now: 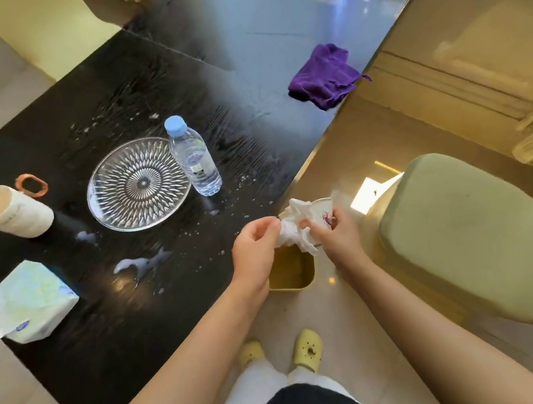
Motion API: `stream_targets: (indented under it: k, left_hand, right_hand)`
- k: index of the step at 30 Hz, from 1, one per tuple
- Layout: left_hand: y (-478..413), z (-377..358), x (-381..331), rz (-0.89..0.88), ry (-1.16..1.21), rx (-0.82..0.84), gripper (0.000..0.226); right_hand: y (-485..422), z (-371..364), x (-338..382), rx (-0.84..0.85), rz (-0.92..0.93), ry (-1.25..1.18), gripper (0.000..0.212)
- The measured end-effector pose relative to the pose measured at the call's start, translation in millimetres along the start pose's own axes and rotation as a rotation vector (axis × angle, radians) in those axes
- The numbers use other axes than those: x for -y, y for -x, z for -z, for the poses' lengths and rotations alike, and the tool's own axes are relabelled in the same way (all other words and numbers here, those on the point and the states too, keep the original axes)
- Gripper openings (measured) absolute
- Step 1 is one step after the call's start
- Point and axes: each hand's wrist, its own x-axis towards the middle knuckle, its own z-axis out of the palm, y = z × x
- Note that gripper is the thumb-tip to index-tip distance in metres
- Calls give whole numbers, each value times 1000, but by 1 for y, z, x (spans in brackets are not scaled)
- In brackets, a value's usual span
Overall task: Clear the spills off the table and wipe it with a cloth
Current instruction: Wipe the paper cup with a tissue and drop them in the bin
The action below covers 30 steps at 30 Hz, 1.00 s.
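Observation:
A glossy black table carries white liquid spills and scattered droplets near its front edge. At the table's corner, both hands hold crumpled white tissue above a small yellow bin on the floor. My left hand pinches the tissue's left side. My right hand grips the tissue together with a white paper cup bearing a dark red mark. A purple cloth lies bunched at the table's far right edge, away from both hands.
On the table stand a glass plate, a blue-capped water bottle, a white mug with an orange handle and a tissue pack. A pale green chair is at the right. Yellow slippers show below.

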Motion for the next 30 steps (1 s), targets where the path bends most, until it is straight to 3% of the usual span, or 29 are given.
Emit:
stream_targets:
  k: [10,12,17,19,21,22,25,30]
  left_hand:
    - [-12,-32,9,-370,-443,-128,14]
    - [-16,-32,15,-353,-438,-127,19]
    - [-19,-33,20,-175,-245,-73,14]
    - [-18,-31,22,-99,-171,-14,21]
    - [-21,-30,27,-71,-170,32,58]
    - [-25,-29,31,-65,-186,46,62]
    - [-35,-24,46,-114,-310,98,36]
    - [-43,-11,76,-424,-788,31,38]
  right_hand:
    - [-5,7,-13,181,-97,-163,44]
    - [-6,8,-14,247,-157,-217,38]
    - [-7,6,-18,408,-95,-158,63]
    - [-13,6,-22,384,-122,-147,62]
    - [-20,5,-29,342,-142,-142,57]
    - [-24,4,-34,323,-146,-141,55]
    - [-33,0,-48,273,-165,-138,51]
    - [-46,-5,-79,152,-244,-156,51]
